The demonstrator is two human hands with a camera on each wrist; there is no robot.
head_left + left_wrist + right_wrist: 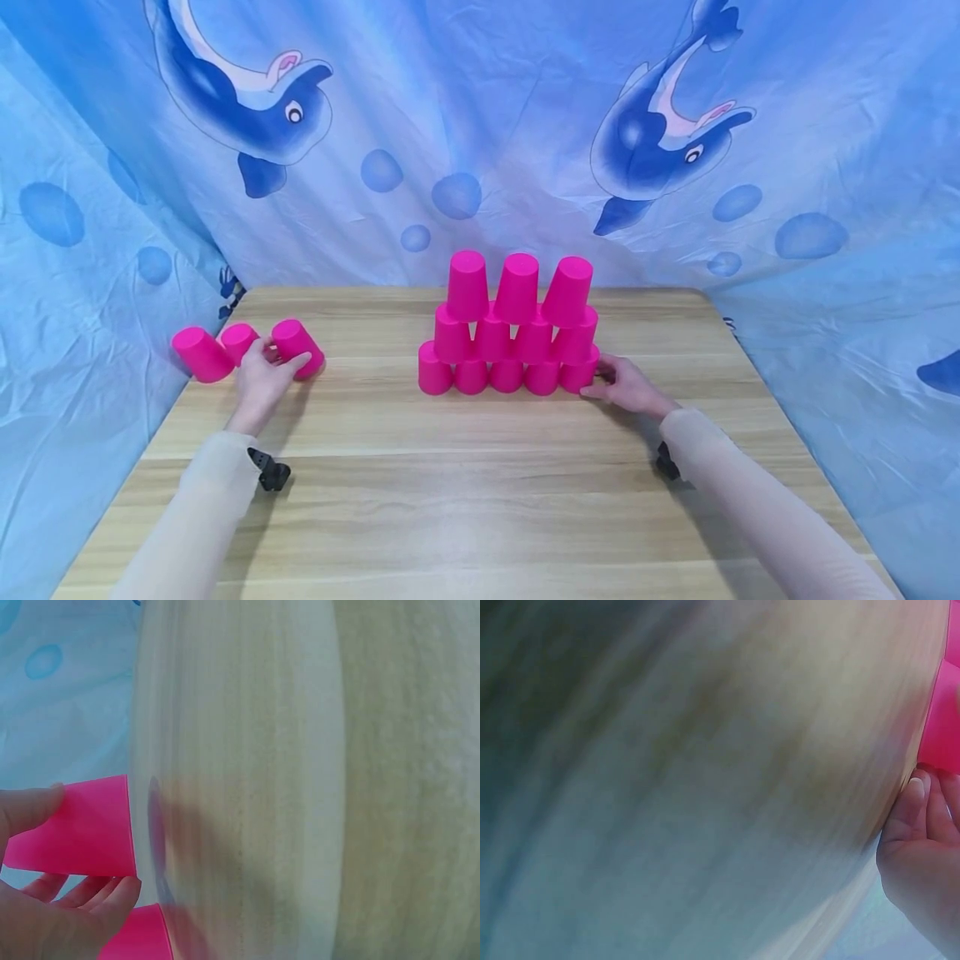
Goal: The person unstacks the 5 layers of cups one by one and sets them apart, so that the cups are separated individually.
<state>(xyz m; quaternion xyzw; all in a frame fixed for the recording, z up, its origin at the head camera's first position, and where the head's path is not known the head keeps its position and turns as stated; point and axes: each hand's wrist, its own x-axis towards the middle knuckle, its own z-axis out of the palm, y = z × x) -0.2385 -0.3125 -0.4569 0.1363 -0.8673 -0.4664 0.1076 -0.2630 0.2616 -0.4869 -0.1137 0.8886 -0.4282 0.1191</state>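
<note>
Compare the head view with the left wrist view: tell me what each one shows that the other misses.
Only the head view shows the pyramid of pink cups, three rows high, the right hand touching its bottom right cup, and the dolphin curtain. Only the left wrist view shows, close up, the fingertips under the cup's side. Both show the left hand gripping a loose pink cup on the wooden table.

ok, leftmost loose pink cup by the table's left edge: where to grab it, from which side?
Leftmost loose cup lies tilted, closed base up and toward the table edge. Take it round the tapered side wall near the base, coming from above and the left. To its right the next cup and the left hand crowd that side.
</note>
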